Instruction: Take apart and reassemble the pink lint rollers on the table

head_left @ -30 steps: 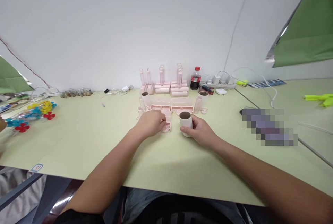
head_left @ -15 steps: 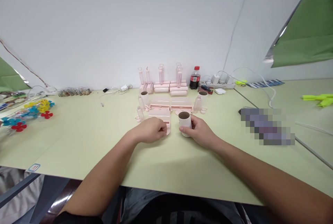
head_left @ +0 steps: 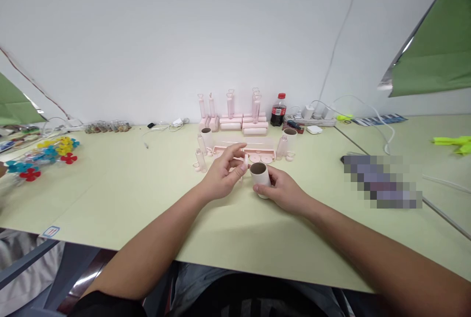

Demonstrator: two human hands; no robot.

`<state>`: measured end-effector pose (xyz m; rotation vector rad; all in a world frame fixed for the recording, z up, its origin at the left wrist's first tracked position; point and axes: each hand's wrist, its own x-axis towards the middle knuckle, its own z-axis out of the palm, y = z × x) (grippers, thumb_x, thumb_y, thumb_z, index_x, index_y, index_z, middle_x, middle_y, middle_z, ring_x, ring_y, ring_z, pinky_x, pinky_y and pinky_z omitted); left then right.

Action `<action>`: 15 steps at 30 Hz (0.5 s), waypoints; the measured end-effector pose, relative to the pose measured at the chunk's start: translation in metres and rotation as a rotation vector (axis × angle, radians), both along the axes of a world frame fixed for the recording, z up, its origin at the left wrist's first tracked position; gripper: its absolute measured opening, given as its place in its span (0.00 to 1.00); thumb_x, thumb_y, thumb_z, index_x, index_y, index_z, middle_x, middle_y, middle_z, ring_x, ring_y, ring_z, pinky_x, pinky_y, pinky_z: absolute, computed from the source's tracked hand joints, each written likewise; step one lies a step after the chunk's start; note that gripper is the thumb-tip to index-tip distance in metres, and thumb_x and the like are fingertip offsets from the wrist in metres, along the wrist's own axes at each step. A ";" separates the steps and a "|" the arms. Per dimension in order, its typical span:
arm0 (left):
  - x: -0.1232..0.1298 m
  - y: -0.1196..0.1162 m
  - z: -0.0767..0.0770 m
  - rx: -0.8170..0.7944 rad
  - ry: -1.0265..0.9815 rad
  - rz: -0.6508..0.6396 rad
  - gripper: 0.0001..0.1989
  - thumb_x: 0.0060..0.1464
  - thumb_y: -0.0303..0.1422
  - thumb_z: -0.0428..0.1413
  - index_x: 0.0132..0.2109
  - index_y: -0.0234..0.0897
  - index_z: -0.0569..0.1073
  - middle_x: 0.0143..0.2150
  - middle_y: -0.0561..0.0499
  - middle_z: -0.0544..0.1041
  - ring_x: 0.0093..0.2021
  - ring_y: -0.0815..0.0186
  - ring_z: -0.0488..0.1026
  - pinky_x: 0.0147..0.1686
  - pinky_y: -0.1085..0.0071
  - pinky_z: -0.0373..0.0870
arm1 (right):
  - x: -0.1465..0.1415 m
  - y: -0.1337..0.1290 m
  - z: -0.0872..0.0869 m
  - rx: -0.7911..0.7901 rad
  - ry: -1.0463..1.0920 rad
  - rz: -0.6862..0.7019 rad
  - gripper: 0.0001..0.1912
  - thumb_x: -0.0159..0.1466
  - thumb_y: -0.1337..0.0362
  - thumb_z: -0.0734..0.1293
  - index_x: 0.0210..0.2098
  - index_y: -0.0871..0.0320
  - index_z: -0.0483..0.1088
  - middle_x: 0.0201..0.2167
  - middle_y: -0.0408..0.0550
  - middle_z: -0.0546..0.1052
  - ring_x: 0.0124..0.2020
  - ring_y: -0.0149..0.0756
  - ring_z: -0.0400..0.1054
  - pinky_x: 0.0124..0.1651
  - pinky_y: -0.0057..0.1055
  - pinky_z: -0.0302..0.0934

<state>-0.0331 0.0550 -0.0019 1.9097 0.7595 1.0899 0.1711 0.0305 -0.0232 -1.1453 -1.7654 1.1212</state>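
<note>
My right hand [head_left: 281, 188] is closed around a white roll [head_left: 259, 174] with a brown cardboard core, its open end facing up. Just left of the roll, my left hand [head_left: 225, 172] pinches a small pale pink disc [head_left: 246, 160], seen nearly edge-on, between thumb and fingers. Behind both hands lie open pink cases [head_left: 259, 152] with clear lids, one with round pink pieces at its front. My left hand hides part of the nearest case. Two more white rolls, the left roll [head_left: 206, 133] and the right roll [head_left: 290, 133], stand farther back.
Clear pink bottles [head_left: 282, 147] with loop caps flank the cases. Closed pink cases [head_left: 255, 128] and upright bottles line the wall beside a cola bottle [head_left: 278, 110]. Colourful propeller toys [head_left: 30, 174] lie left, near another person's hand at the edge. A blurred-out object [head_left: 380, 182] lies right.
My left hand has lifted from the nearest pink case and turned, bringing up the small pink disc close to the roll. My right hand still holds the roll, tilted slightly more.
</note>
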 end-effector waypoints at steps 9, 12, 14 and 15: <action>0.002 -0.005 0.002 0.091 0.055 0.151 0.12 0.54 0.36 0.59 0.45 0.39 0.70 0.48 0.45 0.73 0.44 0.62 0.75 0.33 0.71 0.75 | 0.000 -0.003 0.002 0.036 -0.094 0.052 0.15 0.58 0.60 0.68 0.44 0.56 0.70 0.41 0.47 0.75 0.40 0.42 0.67 0.40 0.34 0.60; 0.003 -0.006 0.001 0.103 0.014 0.163 0.10 0.52 0.33 0.60 0.36 0.38 0.65 0.46 0.45 0.73 0.48 0.61 0.73 0.37 0.69 0.74 | 0.001 -0.003 0.003 0.050 -0.118 0.058 0.14 0.58 0.60 0.68 0.43 0.55 0.70 0.39 0.45 0.75 0.38 0.40 0.67 0.39 0.33 0.60; 0.004 -0.007 0.001 0.087 0.000 0.149 0.11 0.51 0.32 0.60 0.32 0.38 0.62 0.46 0.44 0.73 0.51 0.60 0.72 0.41 0.67 0.73 | 0.001 -0.004 0.003 0.054 -0.123 0.063 0.14 0.58 0.60 0.68 0.43 0.55 0.70 0.39 0.45 0.75 0.38 0.40 0.66 0.39 0.33 0.59; 0.005 -0.007 0.001 0.056 -0.012 0.129 0.12 0.52 0.32 0.59 0.32 0.38 0.61 0.47 0.44 0.73 0.52 0.59 0.71 0.42 0.66 0.73 | 0.001 -0.004 0.003 0.053 -0.126 0.066 0.14 0.58 0.60 0.68 0.43 0.56 0.70 0.39 0.45 0.75 0.38 0.40 0.66 0.38 0.33 0.59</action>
